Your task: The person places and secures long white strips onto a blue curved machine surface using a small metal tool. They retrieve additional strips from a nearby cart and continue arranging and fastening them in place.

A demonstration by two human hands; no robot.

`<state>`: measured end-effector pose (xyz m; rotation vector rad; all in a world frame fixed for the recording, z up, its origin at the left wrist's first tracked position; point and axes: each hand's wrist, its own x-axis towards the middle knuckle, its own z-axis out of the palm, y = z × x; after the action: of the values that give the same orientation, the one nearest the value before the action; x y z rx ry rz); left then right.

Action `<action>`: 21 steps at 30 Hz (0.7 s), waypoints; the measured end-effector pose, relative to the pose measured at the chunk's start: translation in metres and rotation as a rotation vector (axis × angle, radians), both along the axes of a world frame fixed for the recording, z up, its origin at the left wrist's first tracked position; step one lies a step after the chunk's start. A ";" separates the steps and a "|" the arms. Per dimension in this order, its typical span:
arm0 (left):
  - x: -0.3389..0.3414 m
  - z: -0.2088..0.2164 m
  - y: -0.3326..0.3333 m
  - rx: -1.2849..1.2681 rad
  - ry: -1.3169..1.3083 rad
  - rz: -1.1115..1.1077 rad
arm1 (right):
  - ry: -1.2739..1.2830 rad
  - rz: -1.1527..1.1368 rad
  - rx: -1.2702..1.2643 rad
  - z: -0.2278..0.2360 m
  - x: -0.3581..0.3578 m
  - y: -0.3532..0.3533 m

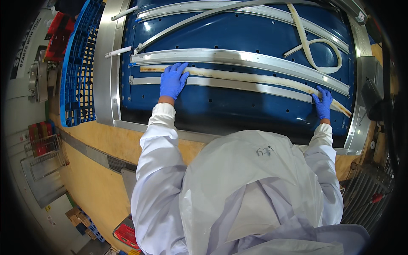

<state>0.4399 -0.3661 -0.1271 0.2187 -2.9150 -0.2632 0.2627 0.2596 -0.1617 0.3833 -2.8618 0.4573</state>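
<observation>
A long cream strip [250,77] with brown stains at both ends lies across the blue, hole-dotted table surface [242,111]. Near its left end, my left hand [171,81], in a blue glove, has its fingers over the strip and its thumb at the near side. My right hand [323,103], gloved alike, is closed around the strip near its right end. Just nearer to me runs a thin metal strip [255,87], partly covered by the left hand. Beyond the cream strip lies a wide silvery metal rail [238,56].
A second metal rail [276,13] and a long grey strip [187,22] lie farther back. A cream strip curls into a loop [340,59] at the right. Steel edging [104,80] frames the table. A blue plastic pallet [72,80] stands at its left.
</observation>
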 end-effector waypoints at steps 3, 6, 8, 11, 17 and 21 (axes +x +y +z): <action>0.000 -0.002 -0.002 -0.029 -0.058 0.016 | -0.021 0.006 -0.036 0.008 -0.002 0.002; 0.014 0.000 -0.009 0.039 -0.036 -0.051 | -0.059 0.007 -0.151 0.004 0.010 0.018; 0.032 0.003 0.001 0.091 -0.032 -0.063 | 0.183 0.030 -0.020 -0.027 0.028 0.053; 0.082 -0.009 0.015 -0.049 0.033 0.019 | 0.256 0.011 0.044 -0.034 0.049 0.032; 0.098 -0.026 0.026 0.094 0.132 0.203 | 0.178 -0.272 -0.188 -0.046 0.051 0.025; 0.075 -0.013 0.022 0.200 0.291 0.265 | 0.319 -0.689 -0.133 -0.029 0.038 0.016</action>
<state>0.5151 -0.3441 -0.1399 0.5437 -2.5367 -0.4965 0.3004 0.2761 -0.1911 -0.4994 -2.4225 0.3966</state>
